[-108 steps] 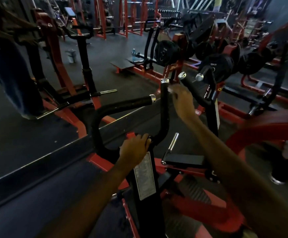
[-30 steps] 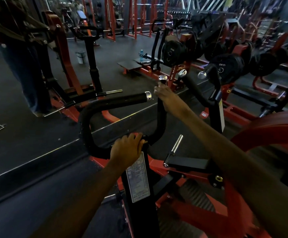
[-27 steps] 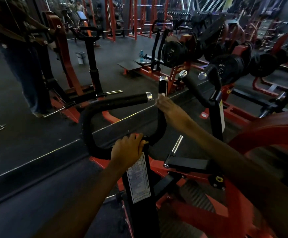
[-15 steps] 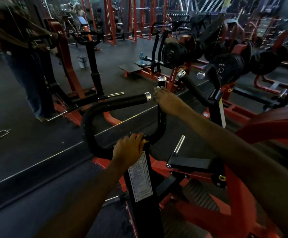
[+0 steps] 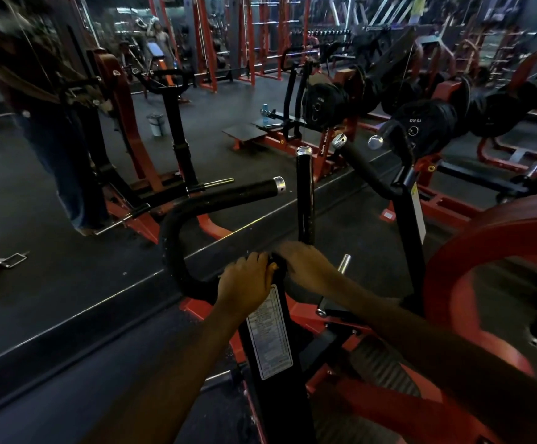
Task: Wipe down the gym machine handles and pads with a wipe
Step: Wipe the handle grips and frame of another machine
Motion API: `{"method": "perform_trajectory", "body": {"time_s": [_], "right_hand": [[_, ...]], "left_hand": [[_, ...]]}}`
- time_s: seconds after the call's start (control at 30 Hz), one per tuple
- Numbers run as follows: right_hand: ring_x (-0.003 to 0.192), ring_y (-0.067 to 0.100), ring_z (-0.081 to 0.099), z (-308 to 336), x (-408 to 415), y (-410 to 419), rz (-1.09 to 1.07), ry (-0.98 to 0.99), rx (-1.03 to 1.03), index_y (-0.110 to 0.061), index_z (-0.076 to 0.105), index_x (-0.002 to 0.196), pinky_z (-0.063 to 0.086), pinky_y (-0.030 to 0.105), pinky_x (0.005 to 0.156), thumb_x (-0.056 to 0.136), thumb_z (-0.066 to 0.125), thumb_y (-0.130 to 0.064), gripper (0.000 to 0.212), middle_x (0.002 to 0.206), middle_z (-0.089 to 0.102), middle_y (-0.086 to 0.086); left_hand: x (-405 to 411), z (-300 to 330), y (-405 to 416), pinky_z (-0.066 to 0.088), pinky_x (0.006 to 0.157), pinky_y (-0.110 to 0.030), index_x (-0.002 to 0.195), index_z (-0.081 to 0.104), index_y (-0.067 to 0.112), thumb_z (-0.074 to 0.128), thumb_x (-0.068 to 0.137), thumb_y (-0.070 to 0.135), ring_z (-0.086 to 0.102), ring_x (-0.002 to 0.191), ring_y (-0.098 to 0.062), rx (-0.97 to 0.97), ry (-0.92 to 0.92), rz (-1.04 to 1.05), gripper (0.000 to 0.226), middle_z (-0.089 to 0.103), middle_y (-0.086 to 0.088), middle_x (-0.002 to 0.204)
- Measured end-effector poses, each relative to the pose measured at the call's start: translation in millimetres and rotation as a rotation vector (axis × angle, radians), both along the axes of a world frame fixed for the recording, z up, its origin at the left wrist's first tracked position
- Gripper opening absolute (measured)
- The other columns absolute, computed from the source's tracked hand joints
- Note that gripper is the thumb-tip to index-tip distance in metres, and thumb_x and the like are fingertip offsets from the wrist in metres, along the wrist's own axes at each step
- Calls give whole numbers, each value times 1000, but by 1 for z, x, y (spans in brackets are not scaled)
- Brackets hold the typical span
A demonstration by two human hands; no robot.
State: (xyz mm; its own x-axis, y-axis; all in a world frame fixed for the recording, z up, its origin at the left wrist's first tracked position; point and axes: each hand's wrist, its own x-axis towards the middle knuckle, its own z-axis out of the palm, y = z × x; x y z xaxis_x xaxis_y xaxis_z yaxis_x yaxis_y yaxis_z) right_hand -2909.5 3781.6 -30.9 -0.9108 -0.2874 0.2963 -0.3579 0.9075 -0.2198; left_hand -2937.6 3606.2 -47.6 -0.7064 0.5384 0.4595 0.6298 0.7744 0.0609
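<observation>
The machine's black upright handle (image 5: 304,193) rises from a black post bearing a white label (image 5: 270,331). A curved black handle (image 5: 228,197) with a chrome end cap loops out to the left. My left hand (image 5: 244,285) grips the top of the post where the handles meet. My right hand (image 5: 308,267), blurred by motion, curls round the lower bend of the upright handle, right beside my left hand. No wipe shows; my right hand covers that spot.
A second pair of black handles (image 5: 363,168) stands to the right, with a large red curved frame (image 5: 485,235) beyond it. Stacked weight plates (image 5: 421,123) and red racks fill the back. A person's legs (image 5: 65,161) stand at the left by another red machine.
My right hand has slid from the top of the upright handle down to its lower bend, ending next to my left hand. The left hand has kept its grip.
</observation>
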Motion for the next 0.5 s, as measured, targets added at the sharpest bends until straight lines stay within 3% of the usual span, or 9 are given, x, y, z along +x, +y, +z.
{"method": "perform_trajectory", "body": {"time_s": [0.1, 0.17, 0.23, 0.3, 0.4, 0.5], "right_hand": [[138, 21, 31, -19, 17, 40, 128, 138, 131, -6, 40, 139, 28, 33, 114, 85, 47, 0, 55, 142, 45, 14], [141, 12, 19, -13, 21, 66, 112, 271, 207, -2, 39, 138, 11, 22, 118, 83, 42, 8, 56, 142, 43, 16], [132, 6, 37, 15, 15, 66, -86, 431, 1, 5, 40, 136, 19, 23, 116, 88, 42, 11, 49, 136, 50, 15], [117, 7, 55, 49, -12, 65, -280, 345, -348, 6, 44, 133, 37, 22, 106, 99, 37, -1, 36, 125, 58, 10], [122, 25, 51, 87, -54, 62, -340, 245, -372, 0, 52, 128, 37, 32, 107, 96, 43, -4, 33, 129, 54, 18], [131, 28, 42, 72, -60, 51, -292, 162, -285, -5, 34, 144, 34, 35, 110, 94, 43, 4, 52, 153, 28, 14]], "left_hand": [[0, 0, 1, 42, 58, -30, 107, 63, 14, 22, 99, 43, 63, 71, -22, -10, 19, 6, 51, 67, -4, 92], [-1, -1, 2, 41, 56, -29, 108, 63, 14, 16, 98, 45, 62, 69, -20, -23, 30, 13, 57, 67, -3, 91], [-2, -3, 1, 43, 56, -29, 107, 63, 15, 14, 98, 46, 62, 68, -19, -23, 37, 18, 59, 66, -2, 89], [-3, -3, 1, 41, 52, -28, 103, 65, 14, 18, 99, 44, 61, 62, -19, -30, 68, 21, 56, 66, -2, 83], [-3, -5, 0, 38, 49, -27, 110, 66, 14, 24, 99, 42, 61, 59, -19, -34, 112, 1, 51, 66, -2, 81], [-4, -5, -1, 43, 53, -29, 125, 61, 16, 24, 100, 43, 64, 67, -20, -47, 110, -35, 52, 67, -3, 91]]}}
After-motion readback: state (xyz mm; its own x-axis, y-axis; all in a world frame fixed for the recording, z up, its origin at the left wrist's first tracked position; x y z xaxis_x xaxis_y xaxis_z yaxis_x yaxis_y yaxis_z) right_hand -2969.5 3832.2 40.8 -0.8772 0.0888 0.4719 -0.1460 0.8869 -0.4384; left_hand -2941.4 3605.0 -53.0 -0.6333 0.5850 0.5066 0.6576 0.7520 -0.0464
